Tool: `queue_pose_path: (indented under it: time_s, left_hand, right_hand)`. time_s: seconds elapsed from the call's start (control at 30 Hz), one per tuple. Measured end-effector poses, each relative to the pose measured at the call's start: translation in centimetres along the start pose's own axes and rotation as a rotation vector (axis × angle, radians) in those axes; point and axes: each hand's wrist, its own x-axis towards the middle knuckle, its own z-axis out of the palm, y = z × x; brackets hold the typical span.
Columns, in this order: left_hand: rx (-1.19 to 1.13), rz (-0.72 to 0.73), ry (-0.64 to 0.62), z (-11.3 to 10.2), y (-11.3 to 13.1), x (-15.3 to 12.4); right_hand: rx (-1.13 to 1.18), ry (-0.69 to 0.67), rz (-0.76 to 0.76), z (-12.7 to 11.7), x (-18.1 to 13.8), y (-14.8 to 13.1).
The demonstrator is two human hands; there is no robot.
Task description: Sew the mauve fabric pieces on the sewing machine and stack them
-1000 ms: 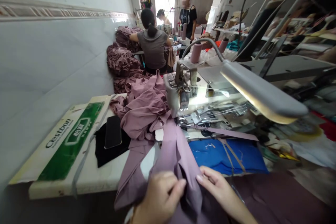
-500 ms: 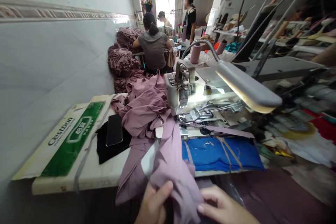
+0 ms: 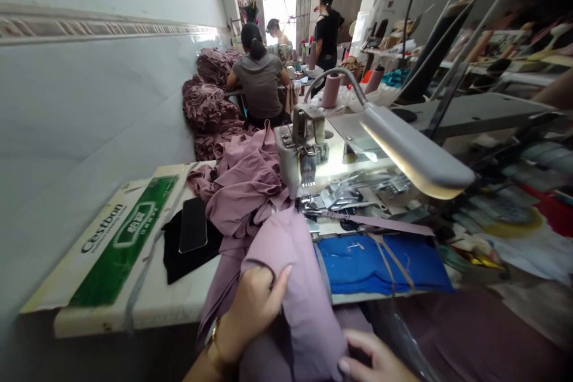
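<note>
Mauve fabric (image 3: pixel 290 262) runs from the lap up over the table (image 3: pixel 156 310) edge to the foot of the machine (image 3: pixel 304 155).

Changes over the last second:
- The left hand (image 3: pixel 250 310) has moved up and forward. It was pinching a narrow band low down and is now closed on a wide fold, thumb on top and fingers wrapped under.
- The right hand (image 3: pixel 376 361) has dropped to the bottom edge of frame, fingertips resting on the fabric. I can't tell whether it grips or only presses.
- Ahead of the left hand the fabric was a thin strip and is now a bunched, broader lobe.

My read is that slack is being gathered and the piece re-gripped at the machine, with the left hand doing the holding.

Around the hands:
- Beyond the left hand is the mauve pile (image 3: pixel 246 185).
- To its outer side a phone (image 3: pixel 193 225) lies on black cloth (image 3: pixel 174 262), with a green carton (image 3: pixel 120 239) past that.
- Ahead of the right hand are the blue cloth (image 3: pixel 380 262) and a mauve tape (image 3: pixel 380 224), with the lamp (image 3: pixel 416 152) above them.

Poor visibility:
- The needle area is washed out by lamp glare and partly covered by the fabric, so the fabric is probably under the foot but I can't confirm it.
- The right palm and wrist are cut off.
- The lower end of the fabric is out of frame.
- The co-workers (image 3: pixel 261 83) far ahead are too small to make out.
</note>
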Motion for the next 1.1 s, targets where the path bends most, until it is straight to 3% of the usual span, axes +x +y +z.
queue_pose_path:
  time_s: [0.33, 0.47, 0.6, 0.83, 1.1]
  left_hand:
    - [0.194, 0.077, -0.034, -0.1, -3.3, 4.1]
    - [0.183, 0.084, -0.005, -0.5, -4.4, 6.1]
    - [0.053, 0.002, 0.014, -0.5, -4.4, 8.7]
    - [-0.144, -0.199, 0.016, -0.5, -4.8, 13.1]
    - [-0.175, -0.153, 0.033, -1.8, -5.2, 17.8]
  right_hand:
    - [0.063, -0.075, -0.119, 0.0, 1.1, -1.5]
    - [0.296, -0.083, -0.233, 1.0, 1.2, -2.6]
    - [0.441, 0.004, -0.230, 1.3, 1.2, -2.8]
    - [0.109, 0.087, -0.251, -0.3, 1.2, -5.4]
    - [0.105, 0.120, -0.363, -0.1, 3.5, -9.6]
